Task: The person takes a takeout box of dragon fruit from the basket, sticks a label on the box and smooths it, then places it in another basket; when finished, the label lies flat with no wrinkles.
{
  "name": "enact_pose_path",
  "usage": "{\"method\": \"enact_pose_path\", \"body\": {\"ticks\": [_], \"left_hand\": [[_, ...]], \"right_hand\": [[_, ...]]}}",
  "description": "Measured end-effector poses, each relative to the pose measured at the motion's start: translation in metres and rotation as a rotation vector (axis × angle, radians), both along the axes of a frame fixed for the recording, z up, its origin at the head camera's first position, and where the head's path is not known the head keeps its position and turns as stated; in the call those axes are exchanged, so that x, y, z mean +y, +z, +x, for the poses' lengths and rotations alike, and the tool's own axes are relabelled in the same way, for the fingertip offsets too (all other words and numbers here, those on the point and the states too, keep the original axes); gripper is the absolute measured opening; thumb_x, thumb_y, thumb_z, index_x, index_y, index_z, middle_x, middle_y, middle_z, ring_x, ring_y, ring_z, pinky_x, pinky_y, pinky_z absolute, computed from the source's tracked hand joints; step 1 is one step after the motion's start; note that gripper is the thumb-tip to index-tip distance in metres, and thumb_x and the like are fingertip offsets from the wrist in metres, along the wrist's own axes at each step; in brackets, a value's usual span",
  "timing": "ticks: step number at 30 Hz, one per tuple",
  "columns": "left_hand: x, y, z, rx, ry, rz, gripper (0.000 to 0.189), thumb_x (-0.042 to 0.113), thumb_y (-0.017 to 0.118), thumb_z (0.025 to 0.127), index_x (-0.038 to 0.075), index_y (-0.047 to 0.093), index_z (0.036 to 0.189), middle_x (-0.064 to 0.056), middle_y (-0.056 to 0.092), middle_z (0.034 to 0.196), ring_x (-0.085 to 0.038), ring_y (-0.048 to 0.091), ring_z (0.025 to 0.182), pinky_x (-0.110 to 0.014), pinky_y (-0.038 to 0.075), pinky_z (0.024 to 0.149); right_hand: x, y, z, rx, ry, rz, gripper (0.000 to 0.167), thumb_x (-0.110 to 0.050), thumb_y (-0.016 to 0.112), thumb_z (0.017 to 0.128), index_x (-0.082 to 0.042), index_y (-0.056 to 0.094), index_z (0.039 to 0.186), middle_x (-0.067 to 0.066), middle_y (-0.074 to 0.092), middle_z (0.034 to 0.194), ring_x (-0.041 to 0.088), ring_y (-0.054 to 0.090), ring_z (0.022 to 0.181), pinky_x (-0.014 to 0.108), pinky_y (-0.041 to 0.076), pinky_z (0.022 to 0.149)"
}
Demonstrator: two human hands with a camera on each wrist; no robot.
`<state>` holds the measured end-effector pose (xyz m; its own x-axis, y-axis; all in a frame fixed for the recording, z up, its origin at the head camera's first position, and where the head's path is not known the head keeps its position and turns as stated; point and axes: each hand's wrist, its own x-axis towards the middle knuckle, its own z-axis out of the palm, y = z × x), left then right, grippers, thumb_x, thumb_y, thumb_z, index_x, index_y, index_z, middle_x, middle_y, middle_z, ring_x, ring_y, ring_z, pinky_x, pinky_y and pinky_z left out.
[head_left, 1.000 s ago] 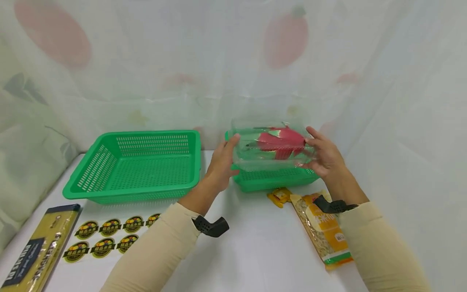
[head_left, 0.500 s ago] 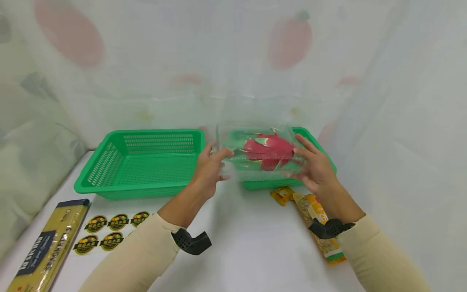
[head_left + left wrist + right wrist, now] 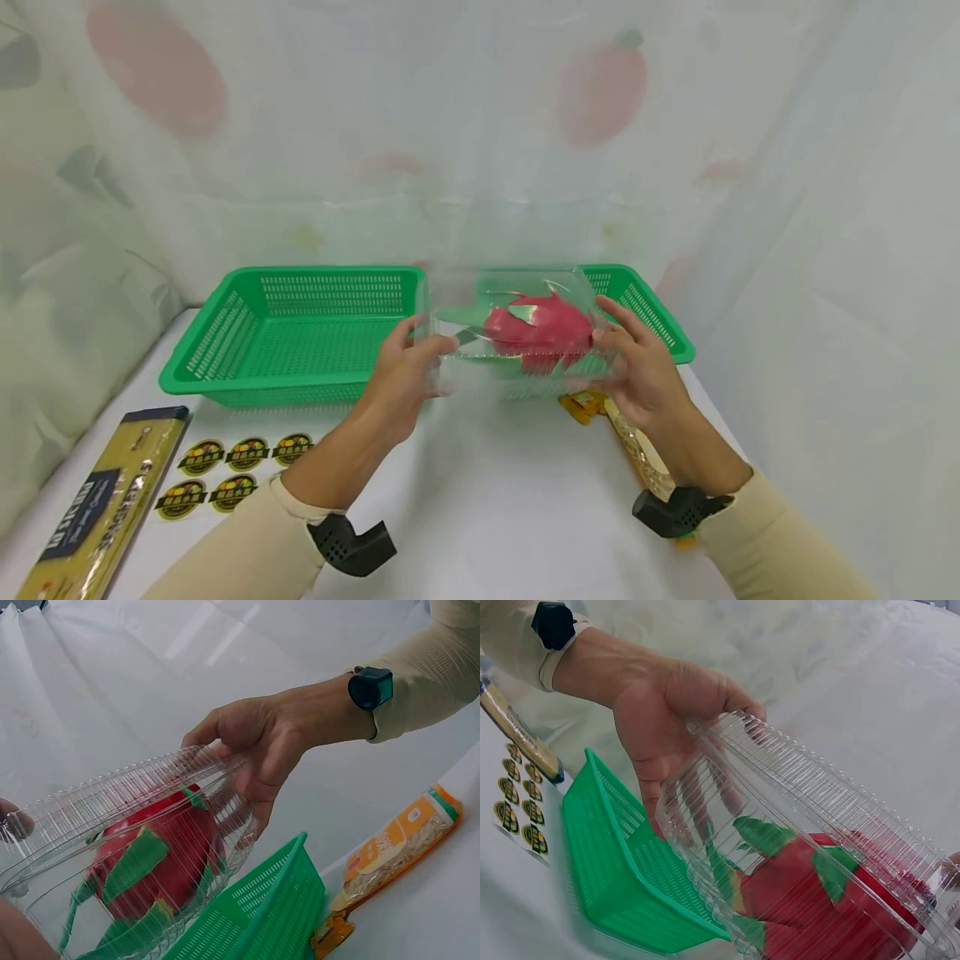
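A clear plastic clamshell box [image 3: 465,367] is held up between both hands, in front of the right green basket. Inside it lies a red dragon fruit [image 3: 543,325] with green scales, also plain in both wrist views. My left hand [image 3: 397,367] grips the box's left end, thumb on top and fingers beneath. The right hand [image 3: 645,367] grips the opposite end the same way. In the left wrist view the lid looks closed over the dragon fruit [image 3: 161,859].
Two green baskets stand at the back, left [image 3: 322,346] and right [image 3: 637,292]. A spaghetti pack [image 3: 112,500] and a sheet of round stickers [image 3: 198,457] lie at left. At right lie a small yellow packet [image 3: 581,407] and a bag of pale pieces [image 3: 641,454].
Both hands have carried the box with the dragon fruit left and lower, nearer the body. More of the right basket shows behind it. The view has shifted slightly.
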<state>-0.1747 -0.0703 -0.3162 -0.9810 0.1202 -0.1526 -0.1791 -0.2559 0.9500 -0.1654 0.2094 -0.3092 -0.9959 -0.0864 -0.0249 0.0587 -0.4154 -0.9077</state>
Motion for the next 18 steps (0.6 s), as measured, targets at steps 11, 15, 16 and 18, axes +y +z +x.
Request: {"method": "enact_pose_path", "body": {"ticks": [11, 15, 16, 18], "left_hand": [[-0.016, -0.01, 0.023, 0.027, -0.035, 0.026, 0.066, 0.013, 0.061, 0.09, 0.011, 0.029, 0.148, -0.014, 0.039, 0.138, -0.03, 0.045, 0.118, -0.049, 0.041, 0.096], [-0.021, -0.013, 0.031, 0.039, -0.032, 0.007, 0.064, 0.01, 0.06, 0.09, 0.012, 0.031, 0.147, -0.011, 0.036, 0.141, -0.032, 0.046, 0.117, -0.05, 0.04, 0.096], [-0.022, -0.015, 0.033, 0.043, -0.029, 0.006, 0.064, 0.009, 0.06, 0.09, 0.013, 0.032, 0.147, -0.011, 0.037, 0.14, -0.032, 0.047, 0.116, -0.05, 0.041, 0.095], [-0.023, -0.017, 0.038, 0.053, -0.024, -0.002, 0.064, 0.009, 0.061, 0.089, 0.013, 0.033, 0.146, -0.01, 0.037, 0.14, -0.032, 0.048, 0.114, -0.048, 0.044, 0.092]], "right_hand": [[-0.011, -0.008, 0.02, 0.021, 0.01, 0.011, 0.058, -0.007, 0.055, 0.098, -0.014, 0.031, 0.15, 0.011, 0.035, 0.14, 0.029, 0.04, 0.123, 0.036, 0.053, 0.082], [-0.014, -0.012, 0.026, 0.039, 0.001, 0.03, 0.055, -0.006, 0.055, 0.097, -0.013, 0.035, 0.149, 0.012, 0.035, 0.14, 0.028, 0.043, 0.12, 0.037, 0.053, 0.082], [-0.015, -0.014, 0.028, 0.042, -0.003, 0.037, 0.055, -0.005, 0.055, 0.097, -0.013, 0.035, 0.148, 0.012, 0.035, 0.141, 0.028, 0.044, 0.12, 0.037, 0.053, 0.081], [-0.017, -0.016, 0.032, 0.048, -0.013, 0.051, 0.054, -0.005, 0.054, 0.097, -0.013, 0.037, 0.148, 0.011, 0.035, 0.142, 0.028, 0.044, 0.121, 0.038, 0.053, 0.082]]}}
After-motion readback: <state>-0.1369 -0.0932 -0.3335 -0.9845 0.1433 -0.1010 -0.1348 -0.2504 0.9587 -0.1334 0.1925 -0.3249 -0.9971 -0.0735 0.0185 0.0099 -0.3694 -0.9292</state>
